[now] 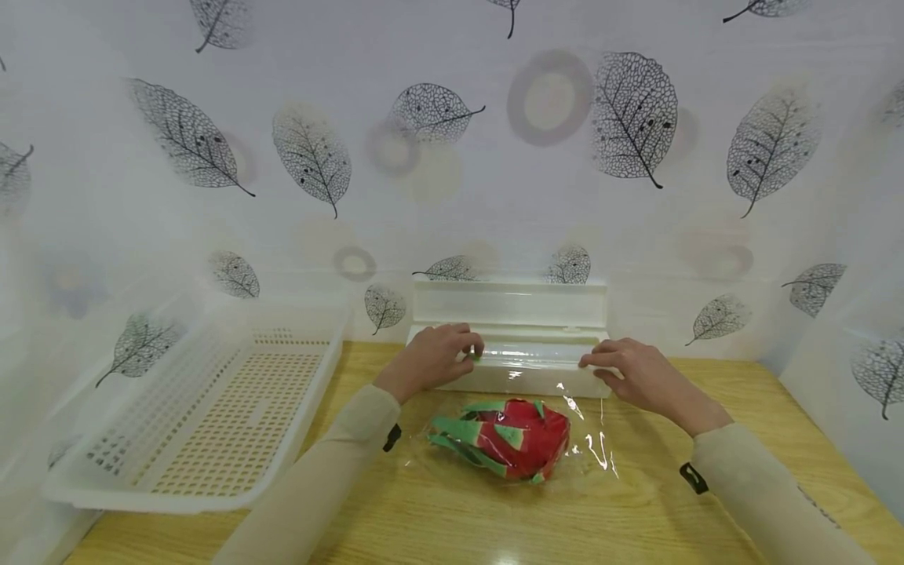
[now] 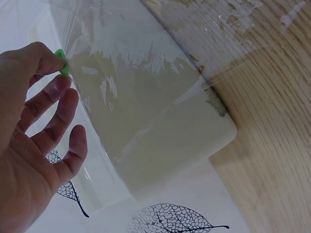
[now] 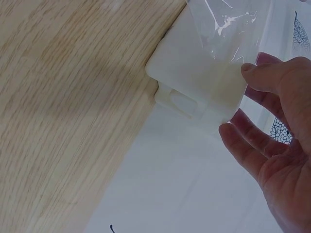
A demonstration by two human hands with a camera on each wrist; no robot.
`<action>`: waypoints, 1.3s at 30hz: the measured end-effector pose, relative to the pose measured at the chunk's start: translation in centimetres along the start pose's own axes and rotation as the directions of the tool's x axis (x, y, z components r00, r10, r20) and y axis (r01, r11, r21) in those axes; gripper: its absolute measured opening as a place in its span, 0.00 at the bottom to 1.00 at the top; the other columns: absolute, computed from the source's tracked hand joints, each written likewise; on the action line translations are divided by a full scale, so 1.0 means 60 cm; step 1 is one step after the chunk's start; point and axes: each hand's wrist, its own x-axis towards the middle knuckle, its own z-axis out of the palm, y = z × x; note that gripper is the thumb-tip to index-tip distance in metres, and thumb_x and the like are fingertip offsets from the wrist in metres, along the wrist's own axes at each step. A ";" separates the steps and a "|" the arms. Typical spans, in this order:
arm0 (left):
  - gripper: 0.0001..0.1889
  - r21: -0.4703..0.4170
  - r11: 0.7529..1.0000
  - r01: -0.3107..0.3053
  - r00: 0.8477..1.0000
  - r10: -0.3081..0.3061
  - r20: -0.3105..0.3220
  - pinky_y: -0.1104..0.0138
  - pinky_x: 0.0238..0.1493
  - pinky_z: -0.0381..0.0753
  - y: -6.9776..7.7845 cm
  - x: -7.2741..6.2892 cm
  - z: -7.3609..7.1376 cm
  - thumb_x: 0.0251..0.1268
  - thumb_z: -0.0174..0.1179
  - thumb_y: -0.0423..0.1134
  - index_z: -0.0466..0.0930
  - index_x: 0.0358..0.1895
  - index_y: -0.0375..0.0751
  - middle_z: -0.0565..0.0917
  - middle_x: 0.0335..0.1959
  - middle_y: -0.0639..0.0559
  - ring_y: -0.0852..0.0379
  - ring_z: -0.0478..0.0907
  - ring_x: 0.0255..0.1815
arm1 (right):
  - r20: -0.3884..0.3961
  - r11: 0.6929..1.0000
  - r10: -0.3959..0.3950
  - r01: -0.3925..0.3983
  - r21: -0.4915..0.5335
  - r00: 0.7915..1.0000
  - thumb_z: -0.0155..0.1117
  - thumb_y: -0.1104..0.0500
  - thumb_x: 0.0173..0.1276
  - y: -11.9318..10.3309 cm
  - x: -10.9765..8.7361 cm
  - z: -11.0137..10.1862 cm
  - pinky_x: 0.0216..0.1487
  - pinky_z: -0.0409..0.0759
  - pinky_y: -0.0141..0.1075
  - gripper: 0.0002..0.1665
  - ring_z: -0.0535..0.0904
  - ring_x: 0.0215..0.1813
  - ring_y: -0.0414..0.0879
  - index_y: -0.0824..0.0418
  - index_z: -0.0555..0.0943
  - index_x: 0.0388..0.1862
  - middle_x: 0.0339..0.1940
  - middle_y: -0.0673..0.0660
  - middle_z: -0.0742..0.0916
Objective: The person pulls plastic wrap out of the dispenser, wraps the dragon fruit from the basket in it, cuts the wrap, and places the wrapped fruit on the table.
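Beige sleeves (image 1: 766, 494) frame a red-and-green dragon fruit (image 1: 544, 443) that lies on a wood-grain table (image 1: 438, 534), under clear film (image 1: 600, 455) that runs down from a long white box (image 2: 180, 155). Just behind the fruit, the box stands with its lid (image 1: 508, 304) raised and a roll of film (image 1: 523, 351) inside. At its front edge, the left hand (image 1: 434, 357) pinches a small green tab (image 2: 62, 63) between thumb and forefinger, other fingers loosely bent. The right hand (image 1: 639, 375) grips the box's edge near the opposite end; whether film is caught in those fingers cannot be told. At left sits a white slotted basket (image 1: 162, 502), before a leaf-print sheet (image 1: 466, 212).
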 end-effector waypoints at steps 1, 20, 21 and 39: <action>0.06 -0.004 1.000 0.002 1.000 -0.002 0.000 0.69 0.35 0.80 0.000 0.000 -0.001 0.69 0.61 0.39 0.84 0.46 0.51 0.85 0.42 0.55 0.59 0.80 0.36 | 0.000 1.000 -0.001 0.001 -0.001 1.000 0.75 0.69 0.58 0.000 0.000 0.000 0.41 0.87 0.51 0.17 0.88 0.42 0.54 0.55 0.89 0.45 0.41 0.54 0.91; 0.06 -0.010 1.000 0.006 1.000 -0.006 0.003 0.70 0.32 0.78 -0.005 -0.004 0.000 0.69 0.62 0.38 0.84 0.46 0.50 0.85 0.41 0.55 0.59 0.80 0.35 | 0.013 1.000 0.012 -0.012 0.013 1.000 0.74 0.69 0.59 0.000 -0.002 -0.001 0.40 0.87 0.50 0.17 0.87 0.42 0.53 0.55 0.89 0.46 0.43 0.55 0.91; 0.07 -0.012 1.000 0.008 1.000 -0.007 0.005 0.70 0.32 0.78 -0.004 -0.004 0.000 0.69 0.62 0.38 0.84 0.46 0.50 0.85 0.42 0.55 0.59 0.80 0.35 | 0.015 1.000 0.014 -0.015 0.014 1.000 0.74 0.69 0.59 0.000 -0.003 -0.001 0.41 0.87 0.50 0.17 0.87 0.43 0.54 0.55 0.89 0.46 0.43 0.55 0.91; 0.06 -0.016 1.000 0.008 1.000 -0.008 -0.007 0.69 0.33 0.78 -0.009 -0.008 0.001 0.69 0.61 0.38 0.84 0.45 0.51 0.85 0.41 0.55 0.60 0.79 0.34 | -0.009 1.000 0.004 -0.003 0.016 1.000 0.74 0.69 0.58 0.001 -0.003 0.001 0.41 0.87 0.51 0.17 0.88 0.43 0.56 0.55 0.89 0.46 0.42 0.55 0.91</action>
